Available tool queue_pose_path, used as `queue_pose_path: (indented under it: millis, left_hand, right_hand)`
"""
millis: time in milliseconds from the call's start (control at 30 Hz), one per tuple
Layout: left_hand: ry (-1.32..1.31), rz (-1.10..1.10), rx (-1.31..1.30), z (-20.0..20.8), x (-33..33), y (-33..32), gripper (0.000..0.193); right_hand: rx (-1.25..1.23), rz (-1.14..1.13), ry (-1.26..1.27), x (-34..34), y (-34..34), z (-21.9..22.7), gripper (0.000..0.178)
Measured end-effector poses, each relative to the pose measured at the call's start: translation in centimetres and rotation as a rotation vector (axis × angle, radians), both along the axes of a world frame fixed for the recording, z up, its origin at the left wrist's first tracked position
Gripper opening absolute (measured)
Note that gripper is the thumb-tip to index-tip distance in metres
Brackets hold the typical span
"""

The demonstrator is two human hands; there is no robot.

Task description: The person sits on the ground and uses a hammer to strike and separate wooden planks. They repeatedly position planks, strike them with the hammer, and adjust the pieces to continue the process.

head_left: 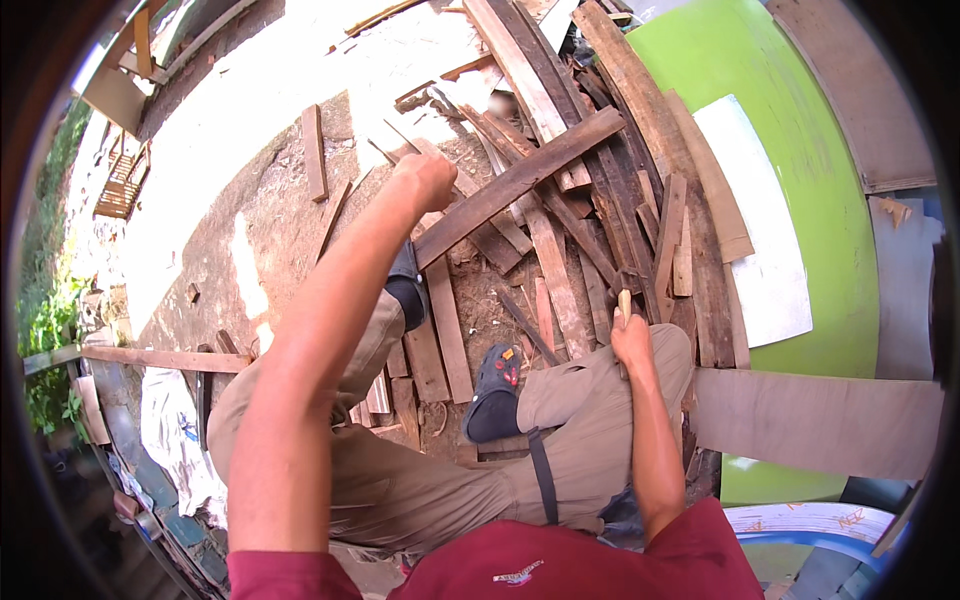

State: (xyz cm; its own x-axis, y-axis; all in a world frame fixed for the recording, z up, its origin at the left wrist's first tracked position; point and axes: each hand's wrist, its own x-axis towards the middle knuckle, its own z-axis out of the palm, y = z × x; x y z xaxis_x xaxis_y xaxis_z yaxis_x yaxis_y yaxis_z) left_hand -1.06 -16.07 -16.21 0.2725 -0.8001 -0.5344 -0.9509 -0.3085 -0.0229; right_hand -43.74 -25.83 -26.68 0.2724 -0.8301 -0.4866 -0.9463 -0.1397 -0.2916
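My left hand (427, 180) is closed into a fist, out ahead beside the lower end of a dark wooden plank (520, 187). Thin sticks (402, 138) show just past its knuckles, but what the fingers hold is hidden. The plank lies slantwise across a heap of boards. My right hand (632, 338) wraps round the pale wooden handle of a hammer (626, 298), whose dark head is hard to pick out against the wood behind. That hand is at my right knee, well apart from the plank.
Loose boards (560, 285) lie heaped between and beyond my feet. A dark clog (493, 385) is on one foot. To the right are a green panel (845, 240), a white sheet (765, 230) and a brown board (815, 420). A white cloth (175, 425) lies at left.
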Motion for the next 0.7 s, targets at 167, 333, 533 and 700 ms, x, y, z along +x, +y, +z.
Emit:
queue_pose_path:
  millis: [167,333,533,700]
  left_hand:
    - [0.314,0.682,-0.369,-13.0,-4.5,-3.8,0.071]
    - [0.542,0.946,-0.557,-19.1,-9.2,-6.2,0.068]
    - [0.798,1.108,-0.665,-20.8,-8.5,-8.9,0.042]
    - [0.635,1.106,-0.722,-19.9,-9.3,-9.6,0.032]
  right_hand:
    - [0.086,-0.030,-0.011,-1.6,-2.2,-2.9,0.062]
    - [0.196,-0.039,0.022,-2.3,-3.5,-4.9,0.065]
    - [0.216,-0.032,0.004,-2.1,-3.6,-5.2,0.062]
    - [0.101,-0.013,0.002,-0.2,-2.2,-3.7,0.060]
